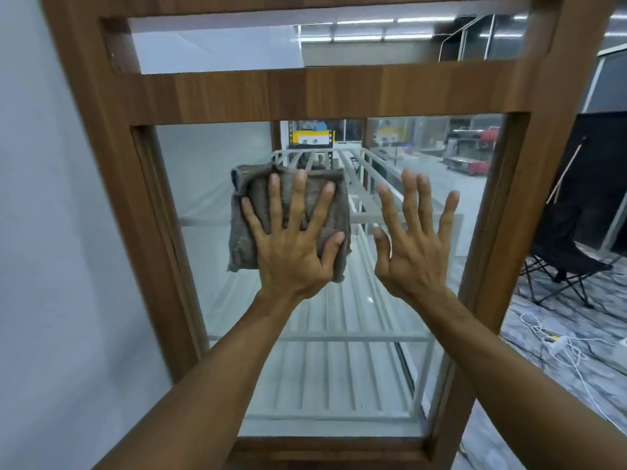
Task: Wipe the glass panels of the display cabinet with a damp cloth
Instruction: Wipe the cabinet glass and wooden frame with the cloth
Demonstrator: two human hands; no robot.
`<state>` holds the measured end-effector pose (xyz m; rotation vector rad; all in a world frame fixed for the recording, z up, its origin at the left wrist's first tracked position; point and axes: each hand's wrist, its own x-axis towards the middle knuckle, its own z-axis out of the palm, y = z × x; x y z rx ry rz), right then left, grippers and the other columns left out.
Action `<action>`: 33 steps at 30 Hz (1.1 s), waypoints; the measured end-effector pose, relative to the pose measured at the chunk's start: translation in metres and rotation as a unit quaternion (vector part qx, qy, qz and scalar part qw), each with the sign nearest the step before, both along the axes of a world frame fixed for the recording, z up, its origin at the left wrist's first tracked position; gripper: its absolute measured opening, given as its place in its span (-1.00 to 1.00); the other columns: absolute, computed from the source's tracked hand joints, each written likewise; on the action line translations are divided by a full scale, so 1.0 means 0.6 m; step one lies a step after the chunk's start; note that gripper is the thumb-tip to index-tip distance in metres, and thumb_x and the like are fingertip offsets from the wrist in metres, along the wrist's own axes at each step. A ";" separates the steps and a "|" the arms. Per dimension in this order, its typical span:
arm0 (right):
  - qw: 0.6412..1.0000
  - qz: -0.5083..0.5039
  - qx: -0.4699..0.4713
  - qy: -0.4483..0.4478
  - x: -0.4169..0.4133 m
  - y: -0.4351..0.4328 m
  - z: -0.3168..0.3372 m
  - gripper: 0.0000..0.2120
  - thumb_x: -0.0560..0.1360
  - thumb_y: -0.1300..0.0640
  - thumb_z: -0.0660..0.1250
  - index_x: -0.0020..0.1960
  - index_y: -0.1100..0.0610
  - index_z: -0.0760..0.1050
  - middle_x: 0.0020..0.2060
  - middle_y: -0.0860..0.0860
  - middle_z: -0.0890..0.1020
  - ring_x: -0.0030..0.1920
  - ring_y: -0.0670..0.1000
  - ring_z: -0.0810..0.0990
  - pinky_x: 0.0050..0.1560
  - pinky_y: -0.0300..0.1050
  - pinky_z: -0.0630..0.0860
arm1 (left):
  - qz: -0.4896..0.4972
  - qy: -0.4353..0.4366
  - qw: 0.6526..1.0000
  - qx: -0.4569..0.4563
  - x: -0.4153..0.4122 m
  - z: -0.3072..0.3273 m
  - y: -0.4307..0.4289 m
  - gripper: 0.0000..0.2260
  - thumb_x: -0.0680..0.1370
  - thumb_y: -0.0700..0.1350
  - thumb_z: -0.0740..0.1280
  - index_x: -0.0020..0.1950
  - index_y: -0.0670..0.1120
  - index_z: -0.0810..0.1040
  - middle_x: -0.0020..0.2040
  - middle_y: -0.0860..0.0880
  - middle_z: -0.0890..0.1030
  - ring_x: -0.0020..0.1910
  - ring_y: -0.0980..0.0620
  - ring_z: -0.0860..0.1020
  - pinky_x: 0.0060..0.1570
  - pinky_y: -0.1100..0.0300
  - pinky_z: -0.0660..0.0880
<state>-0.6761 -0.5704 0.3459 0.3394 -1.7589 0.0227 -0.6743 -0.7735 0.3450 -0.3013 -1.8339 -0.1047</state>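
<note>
The display cabinet has a brown wooden frame (305, 96) around a large glass panel (210, 273). A folded grey cloth (244, 239) lies flat against the glass, left of the panel's middle. My left hand (291, 242) presses on the cloth with fingers spread and the thumb hooked round its right edge. My right hand (414, 239) is beside it to the right, fingers spread, palm toward the bare glass, holding nothing. Whether the right palm touches the glass I cannot tell.
White slatted metal shelves (339, 374) show through the glass inside the cabinet. A pale wall (51, 266) stands close on the left. To the right are a black folding chair (570, 252) and white cables (556, 347) on a marbled floor.
</note>
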 end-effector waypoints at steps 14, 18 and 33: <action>0.999 -0.001 0.039 0.004 0.027 0.097 0.033 -0.48 0.71 0.00 0.13 0.64 0.05 0.19 0.62 0.26 0.19 0.64 0.16 -0.01 0.61 0.28 -0.21 | 0.039 -0.022 0.988 0.146 0.016 0.020 0.138 -0.37 0.69 0.23 0.08 0.69 0.01 0.04 0.69 -0.22 0.04 0.64 -0.40 0.01 0.49 -0.54 -0.10; 0.999 0.013 0.016 0.030 0.044 0.138 0.025 -0.50 0.71 0.07 0.06 0.60 0.20 0.30 0.57 0.33 0.25 0.62 0.18 0.05 0.60 0.32 -0.08 | -0.028 -0.004 0.999 -0.029 0.016 -0.019 0.196 -0.38 0.67 0.21 0.20 0.67 0.05 0.15 0.67 -0.16 0.11 0.65 -0.32 0.06 0.49 -0.54 -0.08; 0.988 0.150 -0.031 0.024 0.029 0.232 -0.015 -0.50 0.69 0.21 0.03 0.57 0.39 0.12 0.57 0.21 0.16 0.66 0.10 -0.07 0.61 0.32 0.08 | 0.003 0.002 0.996 0.094 0.024 0.033 0.353 -0.44 0.70 0.18 0.14 0.67 0.04 0.17 0.67 -0.18 0.19 0.64 -0.35 0.11 0.49 -0.52 -0.10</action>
